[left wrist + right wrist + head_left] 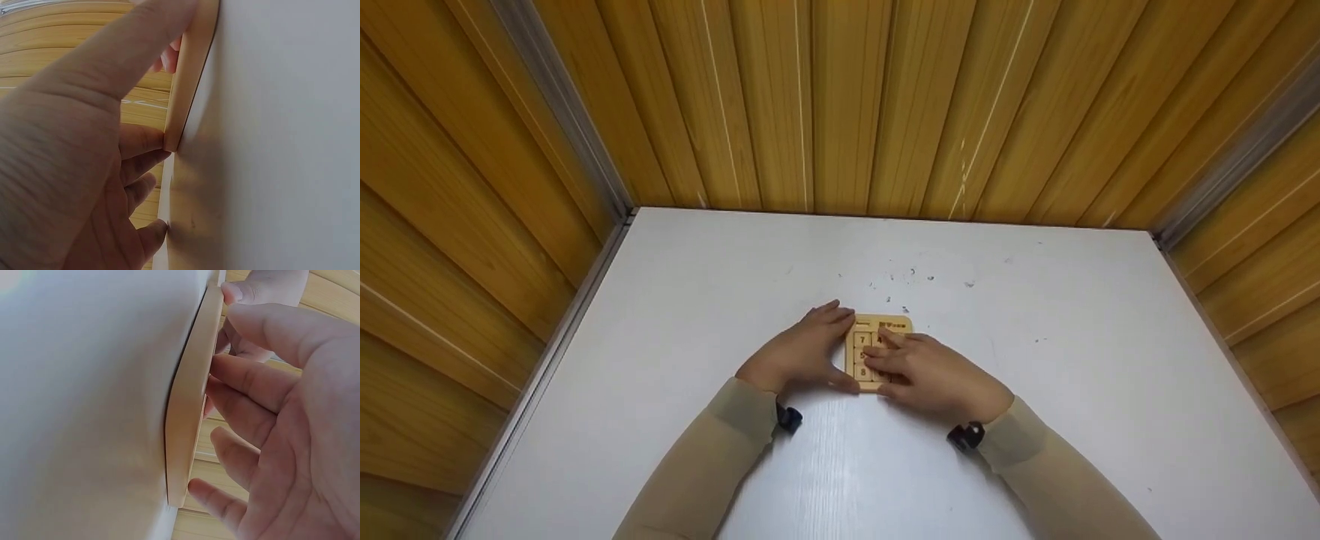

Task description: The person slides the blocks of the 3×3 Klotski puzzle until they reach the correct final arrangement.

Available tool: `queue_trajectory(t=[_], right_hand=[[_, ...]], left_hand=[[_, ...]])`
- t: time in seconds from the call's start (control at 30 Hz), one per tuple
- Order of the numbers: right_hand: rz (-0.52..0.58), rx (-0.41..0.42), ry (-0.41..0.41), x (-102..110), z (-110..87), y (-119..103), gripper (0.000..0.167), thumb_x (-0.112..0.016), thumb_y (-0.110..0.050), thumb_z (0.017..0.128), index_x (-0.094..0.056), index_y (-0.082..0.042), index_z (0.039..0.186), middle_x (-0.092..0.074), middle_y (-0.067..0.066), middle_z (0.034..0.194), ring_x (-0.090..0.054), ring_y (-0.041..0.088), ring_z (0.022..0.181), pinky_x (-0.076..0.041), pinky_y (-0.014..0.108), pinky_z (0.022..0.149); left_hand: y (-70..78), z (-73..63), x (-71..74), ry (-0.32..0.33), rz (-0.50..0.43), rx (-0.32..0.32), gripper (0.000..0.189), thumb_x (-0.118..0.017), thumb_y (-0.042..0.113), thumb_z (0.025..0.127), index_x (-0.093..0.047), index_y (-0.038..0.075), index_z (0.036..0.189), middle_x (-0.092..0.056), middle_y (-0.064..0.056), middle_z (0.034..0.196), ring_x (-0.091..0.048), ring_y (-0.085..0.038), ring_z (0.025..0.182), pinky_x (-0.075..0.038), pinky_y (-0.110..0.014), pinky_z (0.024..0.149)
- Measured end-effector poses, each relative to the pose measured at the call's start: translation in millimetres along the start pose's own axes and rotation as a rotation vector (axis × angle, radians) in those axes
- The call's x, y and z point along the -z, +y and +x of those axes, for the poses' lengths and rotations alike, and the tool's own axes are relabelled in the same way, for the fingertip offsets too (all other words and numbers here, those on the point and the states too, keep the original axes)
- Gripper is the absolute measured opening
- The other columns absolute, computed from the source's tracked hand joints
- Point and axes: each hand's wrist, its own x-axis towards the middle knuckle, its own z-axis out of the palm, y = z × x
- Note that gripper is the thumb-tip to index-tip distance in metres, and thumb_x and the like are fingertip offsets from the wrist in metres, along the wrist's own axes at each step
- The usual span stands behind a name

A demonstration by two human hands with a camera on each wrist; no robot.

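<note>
around the far side and both flanks, a wall [844, 105] of yellow-brown boards; shows thin pale lines here and there. in its corners, grey metal strips [559, 97]. below, a white table [1057, 300]; spreads wide toward the near side. above it, two tan sleeves [697, 457]; slant inward, one from the left, one from the right.

at the end of one, the left hand [810, 345], stretched wide between thumb and forefinger; grips the left side of a number board [873, 320], thumb at the near corner, forefinger at the far one. opposite, the right hand [934, 375], fingers fairly straight and a little apart; rests fingertips on the board's face and covers much of its right half. cannot tell whether its thumb touches the near rim.

as for the board, lies flat on the table, between both hands. at each wrist, a small black device [789, 418]. inside the board's rim, number tiles [863, 372]: 7, 5 and 8 down the left column, a partly covered 4 beside the 7, others hidden under fingers. smallest of all, dark specks [930, 278]; lie scattered on the table, mostly beyond the board.
</note>
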Motion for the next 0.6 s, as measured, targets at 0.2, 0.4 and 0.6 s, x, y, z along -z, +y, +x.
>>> queue_trajectory(t=[0.2, 0.4, 0.6], right_hand=[[0.019, 0.022, -0.002, 2.1, -0.7, 0.9, 0.052, -0.068, -0.043, 0.113, -0.066, -0.023, 0.161, -0.056, -0.004, 0.172, -0.037, 0.026, 0.173, -0.033, 0.062, 0.140], [0.022, 0.026, 0.003, 2.5, -1.6, 0.9, 0.053, -0.068, -0.043, 0.112, -0.067, -0.022, 0.160, -0.058, -0.004, 0.171, -0.035, 0.026, 0.174, -0.033, 0.063, 0.140], [0.018, 0.006, 0.015, 1.5, -4.7, 0.3, 0.054, -0.070, -0.045, 0.110, -0.067, -0.025, 0.160, -0.057, -0.005, 0.172, -0.037, 0.028, 0.173, -0.035, 0.063, 0.139]], left_hand=[[-1.6, 1.1, -0.9, 0.004, 0.009, 0.002, 0.132, -0.100, 0.066, 0.077, -0.033, 0.016, 0.180, -0.029, 0.006, 0.189, -0.012, -0.025, 0.181, -0.023, -0.049, 0.146], [-2.5, 1.6, 0.3, -0.001, 0.005, -0.011, 0.133, -0.101, 0.066, 0.077, -0.033, 0.016, 0.180, -0.029, 0.004, 0.189, -0.012, -0.025, 0.181, -0.023, -0.050, 0.146], [-1.4, 1.6, -0.8, 0.002, 0.005, -0.009, 0.132, -0.101, 0.064, 0.077, -0.034, 0.015, 0.179, -0.031, 0.003, 0.189, -0.012, -0.025, 0.181, -0.022, -0.049, 0.146]])
